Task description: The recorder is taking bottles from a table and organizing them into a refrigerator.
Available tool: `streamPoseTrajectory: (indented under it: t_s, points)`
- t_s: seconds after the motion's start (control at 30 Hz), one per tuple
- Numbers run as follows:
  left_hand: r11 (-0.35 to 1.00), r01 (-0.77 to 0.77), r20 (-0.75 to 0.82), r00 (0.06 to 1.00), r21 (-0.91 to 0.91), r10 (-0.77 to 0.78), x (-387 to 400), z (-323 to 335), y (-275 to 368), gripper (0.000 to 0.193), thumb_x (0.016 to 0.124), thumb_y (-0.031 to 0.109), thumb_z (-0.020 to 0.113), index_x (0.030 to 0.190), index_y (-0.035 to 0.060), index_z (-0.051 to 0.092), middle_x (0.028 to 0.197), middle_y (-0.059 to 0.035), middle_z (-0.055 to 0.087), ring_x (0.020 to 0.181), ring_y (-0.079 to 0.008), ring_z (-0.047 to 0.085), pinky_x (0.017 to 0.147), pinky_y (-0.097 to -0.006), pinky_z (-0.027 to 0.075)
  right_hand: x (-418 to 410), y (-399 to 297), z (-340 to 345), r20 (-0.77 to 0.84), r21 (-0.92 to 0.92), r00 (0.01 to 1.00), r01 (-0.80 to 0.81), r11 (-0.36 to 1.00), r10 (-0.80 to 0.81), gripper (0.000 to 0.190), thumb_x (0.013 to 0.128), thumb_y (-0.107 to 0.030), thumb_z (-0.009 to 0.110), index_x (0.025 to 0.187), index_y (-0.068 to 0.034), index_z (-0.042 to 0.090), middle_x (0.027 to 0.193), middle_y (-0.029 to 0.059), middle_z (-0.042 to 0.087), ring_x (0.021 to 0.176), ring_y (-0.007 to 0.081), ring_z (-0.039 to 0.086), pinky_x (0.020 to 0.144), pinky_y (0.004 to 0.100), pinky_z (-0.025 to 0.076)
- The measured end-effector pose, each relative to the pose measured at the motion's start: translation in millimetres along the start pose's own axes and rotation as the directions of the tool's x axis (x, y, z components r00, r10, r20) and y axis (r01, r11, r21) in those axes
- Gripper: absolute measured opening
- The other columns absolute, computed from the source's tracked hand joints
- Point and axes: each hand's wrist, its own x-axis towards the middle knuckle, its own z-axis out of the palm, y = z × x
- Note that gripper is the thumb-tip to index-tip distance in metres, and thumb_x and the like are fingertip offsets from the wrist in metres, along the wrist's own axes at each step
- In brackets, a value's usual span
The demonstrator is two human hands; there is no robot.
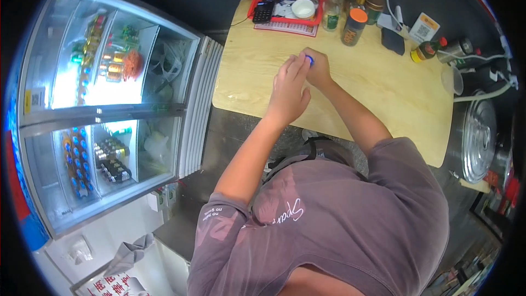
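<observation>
A small blue round object, perhaps a cap (310, 60), shows between my hands above the wooden table (370, 102). My right hand (319, 68) has its fingers curled around it, and most of it is hidden. My left hand (291, 86) comes in from the left with its fingers extended. Its fingertips touch the blue object and meet the right hand's fingers, and its thumb stands apart. Whatever may be below the blue part cannot be seen.
Along the table's back stand a red plastic basket (254, 4) with a black keypad device (263, 10) and white bowls (303, 8), an orange-lidded jar (354, 26), a glass bottle (330, 12) and a sauce bottle (427, 50). A lit glass-door refrigerator (100, 113) stands left. A metal lid (480, 139) is at right.
</observation>
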Motion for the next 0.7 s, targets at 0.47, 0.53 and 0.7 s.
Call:
streamPoseTrajectory:
  t_s: [0.47,0.53,0.7]
  points:
    - [0.83,0.514,-0.05,0.843,-0.216,-0.535,-259,-63,-66,0.081,0.083,0.01,0.07,0.152,0.0,0.028,0.151,-0.0241,0.039,0.139,-0.0403,0.039,0.116,-0.0437,0.033,-60,-111,113,0.426,0.238,0.9,-0.206,0.949,0.088,0.037,0.089,-0.019,0.076,0.063,-0.004,0.054,0.053,-0.0004,0.05,0.052,0.0066,0.049,0.049,0.0286,0.038]
    - [0.772,0.563,-0.081,0.79,-0.293,-0.607,-289,-78,-68,0.082,0.083,0.01,0.071,0.152,0.0005,0.029,0.15,-0.024,0.04,0.138,-0.0398,0.04,0.115,-0.0435,0.034,-75,-142,142,0.548,0.302,0.835,-0.252,0.919,0.049,0.036,0.09,-0.018,0.075,0.062,-0.004,0.056,0.053,-0.0011,0.053,0.049,0.0076,0.049,0.048,0.0273,0.038]
    - [0.784,0.51,-0.334,0.714,-0.354,-0.615,-359,-113,-79,0.084,0.081,0.013,0.075,0.151,0.0018,0.031,0.148,-0.0237,0.042,0.136,-0.0394,0.042,0.113,-0.0434,0.037,-112,-229,216,0.788,0.308,0.614,-0.324,0.895,-0.049,0.03,0.091,-0.018,0.074,0.068,-0.004,0.06,0.057,0.0005,0.057,0.053,0.0071,0.053,0.049,0.0248,0.039]
